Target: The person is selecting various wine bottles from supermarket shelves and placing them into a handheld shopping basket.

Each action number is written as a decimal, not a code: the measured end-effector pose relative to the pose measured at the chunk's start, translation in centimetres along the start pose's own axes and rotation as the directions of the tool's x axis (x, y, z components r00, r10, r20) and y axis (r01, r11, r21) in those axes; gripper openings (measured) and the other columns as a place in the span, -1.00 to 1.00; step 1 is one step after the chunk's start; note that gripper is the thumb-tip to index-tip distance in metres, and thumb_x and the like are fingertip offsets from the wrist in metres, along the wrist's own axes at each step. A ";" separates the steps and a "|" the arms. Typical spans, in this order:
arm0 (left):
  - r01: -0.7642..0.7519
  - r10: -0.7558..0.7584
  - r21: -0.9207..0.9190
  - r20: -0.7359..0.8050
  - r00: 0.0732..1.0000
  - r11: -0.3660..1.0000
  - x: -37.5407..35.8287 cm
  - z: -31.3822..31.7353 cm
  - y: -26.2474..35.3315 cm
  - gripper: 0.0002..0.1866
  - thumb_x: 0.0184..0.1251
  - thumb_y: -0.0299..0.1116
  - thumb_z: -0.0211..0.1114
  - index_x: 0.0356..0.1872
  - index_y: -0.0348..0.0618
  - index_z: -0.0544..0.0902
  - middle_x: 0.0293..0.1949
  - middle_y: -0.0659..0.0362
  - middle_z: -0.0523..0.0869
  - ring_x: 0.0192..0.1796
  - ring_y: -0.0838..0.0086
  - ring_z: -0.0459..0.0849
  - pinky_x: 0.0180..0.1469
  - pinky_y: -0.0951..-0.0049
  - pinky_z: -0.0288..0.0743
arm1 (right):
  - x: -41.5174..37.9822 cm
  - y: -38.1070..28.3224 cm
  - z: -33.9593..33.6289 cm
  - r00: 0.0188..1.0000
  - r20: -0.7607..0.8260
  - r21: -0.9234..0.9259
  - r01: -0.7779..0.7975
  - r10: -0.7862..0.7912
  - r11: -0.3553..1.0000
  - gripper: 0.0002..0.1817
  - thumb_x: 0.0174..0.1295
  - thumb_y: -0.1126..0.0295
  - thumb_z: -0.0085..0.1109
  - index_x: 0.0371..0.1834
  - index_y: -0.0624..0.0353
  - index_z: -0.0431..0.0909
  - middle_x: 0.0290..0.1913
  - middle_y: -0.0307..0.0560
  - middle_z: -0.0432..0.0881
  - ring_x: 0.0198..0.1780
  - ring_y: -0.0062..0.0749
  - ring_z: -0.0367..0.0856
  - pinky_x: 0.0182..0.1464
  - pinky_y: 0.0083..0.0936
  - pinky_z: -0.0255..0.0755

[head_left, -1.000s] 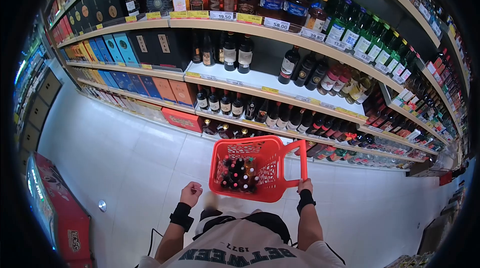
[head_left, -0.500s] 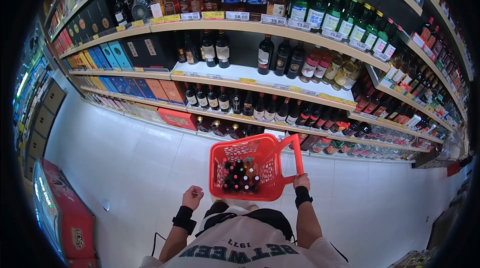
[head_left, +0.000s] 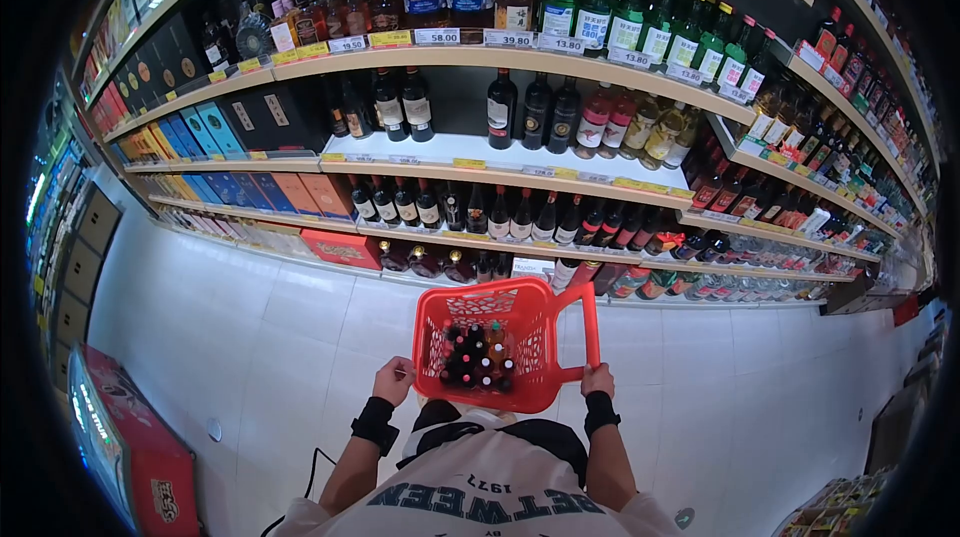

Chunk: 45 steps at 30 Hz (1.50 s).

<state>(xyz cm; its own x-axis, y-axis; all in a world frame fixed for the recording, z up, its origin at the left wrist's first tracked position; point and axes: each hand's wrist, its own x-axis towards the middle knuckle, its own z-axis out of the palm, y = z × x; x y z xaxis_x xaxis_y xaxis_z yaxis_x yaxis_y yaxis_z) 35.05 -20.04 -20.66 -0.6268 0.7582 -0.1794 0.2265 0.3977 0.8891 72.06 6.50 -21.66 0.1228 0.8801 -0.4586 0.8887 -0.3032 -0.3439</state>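
Observation:
A red plastic shopping basket (head_left: 545,327) with lattice sides hangs low in front of my body, tilted so its inside shows. Several dark bottles (head_left: 480,357), with red, white and other caps, stand grouped in it. My right hand (head_left: 598,380) is closed around the lower end of the basket's long red handle (head_left: 591,332). Beside the basket's left rim is my left hand (head_left: 394,381), its fingers curled in close to the edge. Whether they touch the rim or pinch something small, I cannot make out.
Long shelves (head_left: 450,162) of wine, spirits and boxed bottles curve across the front, with green bottles (head_left: 630,15) on an upper level and price tags along the edges. A red freezer chest (head_left: 135,437) stands at lower left. Pale tiled floor (head_left: 270,347) lies between.
My left hand has moved up and right, to the basket's left rim. The basket has shifted slightly left and down, with my right hand still on its handle. The shelves appear shifted left.

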 end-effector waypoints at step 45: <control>0.018 -0.018 -0.008 -0.094 0.995 1.000 -1.7 -0.8 3.0 -0.79 0.28 -0.44 0.33 -0.09 -0.21 0.60 -0.25 0.20 0.70 -0.27 0.49 0.70 -0.19 0.47 0.60 | 6.4 0.8 -1.4 0.991 -0.117 0.055 -0.064 0.070 0.996 -0.57 0.27 0.08 0.14 -0.01 0.22 0.53 -0.05 0.31 0.67 0.06 0.19 0.64 0.12 -0.03 0.52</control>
<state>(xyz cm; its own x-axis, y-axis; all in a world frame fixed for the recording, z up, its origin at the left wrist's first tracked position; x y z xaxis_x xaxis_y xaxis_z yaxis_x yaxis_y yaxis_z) 36.21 -20.52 -17.33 -0.6980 0.6990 -0.1554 0.2098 0.4071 0.8890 74.16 12.37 -23.71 0.2355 0.8934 -0.3826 0.8533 -0.3785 -0.3586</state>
